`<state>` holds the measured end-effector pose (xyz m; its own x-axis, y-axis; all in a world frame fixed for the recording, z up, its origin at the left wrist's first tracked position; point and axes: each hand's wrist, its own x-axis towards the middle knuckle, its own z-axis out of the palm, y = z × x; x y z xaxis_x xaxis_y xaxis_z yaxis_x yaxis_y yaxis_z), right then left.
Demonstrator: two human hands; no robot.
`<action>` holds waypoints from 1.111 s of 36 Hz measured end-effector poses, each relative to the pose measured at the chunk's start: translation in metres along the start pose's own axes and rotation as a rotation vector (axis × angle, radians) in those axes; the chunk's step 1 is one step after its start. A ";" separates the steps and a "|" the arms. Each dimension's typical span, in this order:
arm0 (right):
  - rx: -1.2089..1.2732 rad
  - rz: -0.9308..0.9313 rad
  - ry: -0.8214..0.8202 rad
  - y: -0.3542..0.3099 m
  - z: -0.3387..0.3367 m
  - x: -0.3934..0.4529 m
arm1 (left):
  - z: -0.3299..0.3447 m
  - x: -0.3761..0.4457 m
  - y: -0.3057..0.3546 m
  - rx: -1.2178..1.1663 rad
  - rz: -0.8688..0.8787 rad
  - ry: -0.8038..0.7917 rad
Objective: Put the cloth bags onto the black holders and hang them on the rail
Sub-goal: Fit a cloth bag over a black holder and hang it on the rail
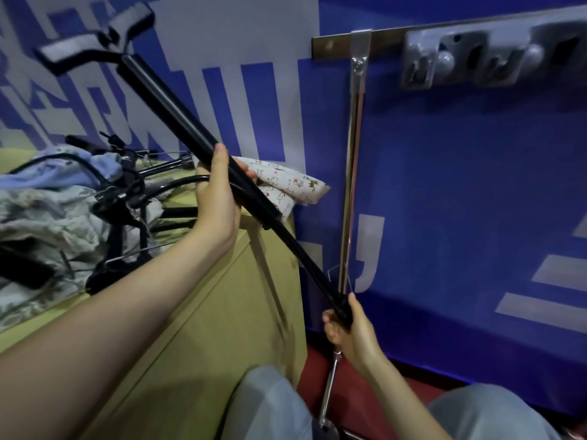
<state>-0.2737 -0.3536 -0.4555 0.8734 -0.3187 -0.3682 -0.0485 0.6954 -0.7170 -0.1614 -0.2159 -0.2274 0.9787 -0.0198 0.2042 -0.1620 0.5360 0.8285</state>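
A long black holder (178,112) runs diagonally from the upper left, where it ends in a forked black head (95,36), down to the lower middle. My left hand (216,198) grips its thick middle section. My right hand (349,325) grips its thin lower end. A white patterned cloth bag (292,184) lies on the table's far corner, just behind my left hand. The metal rail (336,46) is fixed to the blue wall at upper right.
A yellow-green table (222,296) fills the left, with more black holders (127,198) tangled among grey and blue cloth bags (47,211). A vertical metal rod (351,173) hangs from the rail. A grey hook block (470,58) sits on the rail.
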 end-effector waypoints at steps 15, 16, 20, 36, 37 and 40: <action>-0.105 -0.138 0.099 -0.021 -0.038 -0.013 | -0.008 -0.006 -0.009 0.189 -0.130 -0.330; -0.111 -0.145 0.103 -0.022 -0.039 -0.014 | -0.008 -0.008 -0.010 0.190 -0.125 -0.330; -0.107 -0.177 0.091 -0.025 -0.044 -0.021 | -0.009 -0.012 -0.013 0.175 -0.125 -0.321; -0.159 -0.365 0.037 -0.041 -0.051 -0.032 | -0.012 -0.019 -0.006 0.141 -0.126 -0.318; -0.202 -0.377 0.059 -0.042 -0.051 -0.032 | -0.011 -0.019 -0.007 0.139 -0.128 -0.310; -0.299 -0.410 0.113 -0.045 -0.050 -0.035 | -0.012 -0.019 -0.009 0.118 -0.134 -0.278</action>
<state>-0.3261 -0.4061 -0.4397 0.7927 -0.6055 -0.0712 0.1359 0.2895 -0.9475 -0.1769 -0.2104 -0.2444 0.9231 -0.3222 0.2102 -0.0631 0.4121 0.9090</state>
